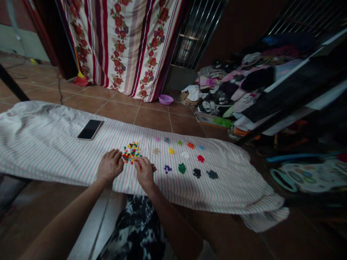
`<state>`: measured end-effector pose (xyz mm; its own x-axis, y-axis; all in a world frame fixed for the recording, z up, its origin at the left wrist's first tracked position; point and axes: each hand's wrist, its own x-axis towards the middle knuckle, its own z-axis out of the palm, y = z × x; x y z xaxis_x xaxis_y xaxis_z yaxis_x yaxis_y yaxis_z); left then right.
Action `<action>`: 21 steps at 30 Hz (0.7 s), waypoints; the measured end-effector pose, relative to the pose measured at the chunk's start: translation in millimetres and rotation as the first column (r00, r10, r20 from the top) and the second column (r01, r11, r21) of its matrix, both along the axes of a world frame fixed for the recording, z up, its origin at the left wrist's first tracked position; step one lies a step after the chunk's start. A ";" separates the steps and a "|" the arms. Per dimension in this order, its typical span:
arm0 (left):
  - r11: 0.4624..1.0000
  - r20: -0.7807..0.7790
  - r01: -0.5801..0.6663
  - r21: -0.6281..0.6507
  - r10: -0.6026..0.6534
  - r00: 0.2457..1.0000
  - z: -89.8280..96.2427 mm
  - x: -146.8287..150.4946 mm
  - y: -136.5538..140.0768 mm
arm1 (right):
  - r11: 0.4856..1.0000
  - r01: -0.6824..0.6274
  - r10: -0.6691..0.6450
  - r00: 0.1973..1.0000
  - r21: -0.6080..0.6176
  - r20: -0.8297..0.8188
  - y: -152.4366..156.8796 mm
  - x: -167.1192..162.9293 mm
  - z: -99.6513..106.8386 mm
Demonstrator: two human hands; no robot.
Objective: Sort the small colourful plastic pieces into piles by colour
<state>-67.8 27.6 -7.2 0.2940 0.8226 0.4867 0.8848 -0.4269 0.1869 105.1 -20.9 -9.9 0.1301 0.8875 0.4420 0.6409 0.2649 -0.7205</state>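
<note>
A mixed pile of small coloured pieces (132, 152) lies on the striped cloth, too small to tell their kind. My left hand (110, 166) rests palm down at the pile's left edge, fingers laid out on the cloth. At the right edge, the fingertips of my right hand (144, 174) are pinched together; what they hold, if anything, is too small to make out. Brown pieces (153, 168) show partly behind that hand. Rightward lie single-colour clusters in rows, among them yellow pieces (171, 151), red pieces (200, 158), green pieces (181, 168) and black pieces (197, 173).
A phone (90, 129) lies on the striped cloth (54, 151) to the left. Beyond, on the tiled floor, are a purple basin (166, 99) and a red broom (81, 80) beside a floral curtain (130, 47). Heaped clothes (230, 83) fill the back right.
</note>
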 end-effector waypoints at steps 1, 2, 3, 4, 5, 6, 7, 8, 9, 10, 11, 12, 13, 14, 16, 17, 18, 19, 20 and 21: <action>1.000 -0.002 0.003 0.010 -0.003 1.000 -1.0 -0.4 0.3 | 1.000 -0.006 0.006 1.000 0.000 -0.014 -0.7 1.6 2.9; 1.000 -0.004 0.006 0.021 -0.006 1.000 -2.2 -0.8 0.7 | 1.000 -0.011 0.011 1.000 0.000 -0.026 -1.4 3.8 5.9; 1.000 -0.003 0.009 0.030 -0.009 1.000 -3.5 -1.2 1.2 | 1.000 -0.011 0.011 0.999 -0.001 -0.034 -2.0 6.5 8.9; 0.999 -0.002 0.013 0.033 -0.013 1.000 -4.7 -1.6 1.7 | 1.000 -0.007 0.006 0.999 -0.005 -0.036 -2.4 9.8 11.7; 0.999 0.000 0.014 0.034 -0.014 1.000 -5.8 -1.9 2.1 | 1.000 -0.001 0.000 0.999 -0.009 -0.034 -2.5 13.8 14.4; 0.999 0.002 0.015 0.032 -0.015 1.000 -6.5 -2.1 2.5 | 1.000 0.006 -0.006 0.999 -0.011 -0.033 -2.5 18.3 16.7; 0.999 0.002 0.017 0.030 -0.017 1.000 -6.9 -2.2 2.7 | 1.000 0.011 -0.011 0.999 -0.008 -0.035 -2.2 23.5 18.8; 0.999 0.002 0.018 0.030 -0.018 1.000 -6.9 -2.3 2.8 | 1.000 0.019 -0.019 0.999 0.001 -0.044 -1.8 29.3 20.6; 0.999 0.000 0.021 0.031 -0.021 1.000 -6.7 -2.3 2.8 | 0.999 0.029 -0.028 0.998 0.017 -0.058 -1.4 36.0 22.2; 0.999 -0.001 0.023 0.034 -0.023 1.000 -6.3 -2.2 2.6 | 0.998 0.042 -0.039 0.996 0.038 -0.077 -1.0 43.5 23.5; 0.999 0.000 0.022 0.037 -0.022 1.000 -6.0 -2.2 2.4 | 0.996 0.058 -0.052 0.994 0.060 -0.095 -0.8 52.0 24.7; 0.999 0.002 0.021 0.041 -0.021 1.000 -5.7 -2.1 2.2 | 0.994 0.078 -0.069 0.992 0.080 -0.108 -0.9 61.6 25.8; 0.999 0.006 0.021 0.044 -0.021 1.000 -5.6 -2.2 2.2 | 0.991 0.098 -0.087 0.989 0.096 -0.116 -1.4 72.3 26.9; 0.999 0.010 0.022 0.048 -0.022 1.000 -5.7 -2.2 2.2 | 0.987 0.119 -0.107 0.987 0.107 -0.117 -2.2 84.2 28.0; 0.998 0.005 0.024 0.057 -0.025 1.000 -6.4 -2.5 2.6 | 0.976 0.180 -0.167 0.980 0.124 -0.105 -4.9 111.5 30.4; 0.998 -0.003 0.027 0.061 -0.027 1.000 -6.8 -2.7 2.9 | 0.968 0.217 -0.206 0.974 0.125 -0.096 -6.5 126.6 31.8; 0.998 -0.013 0.027 0.064 -0.027 1.000 -7.2 -2.8 3.1 | 0.959 0.259 -0.250 0.964 0.112 -0.086 -8.3 142.6 33.4; 0.997 -0.023 0.026 0.066 -0.025 0.999 -7.4 -2.9 3.3 | 0.947 0.307 -0.302 0.951 0.096 -0.070 -10.1 159.0 35.1; 0.997 -0.029 0.025 0.066 -0.023 0.999 -7.5 -3.0 3.4 | 0.931 0.359 -0.357 0.933 0.070 -0.047 -11.9 175.7 37.0; 0.998 -0.031 0.022 0.065 -0.020 0.999 -7.5 -2.9 3.3 | 0.908 0.417 -0.416 0.909 0.043 -0.018 -13.7 192.3 38.9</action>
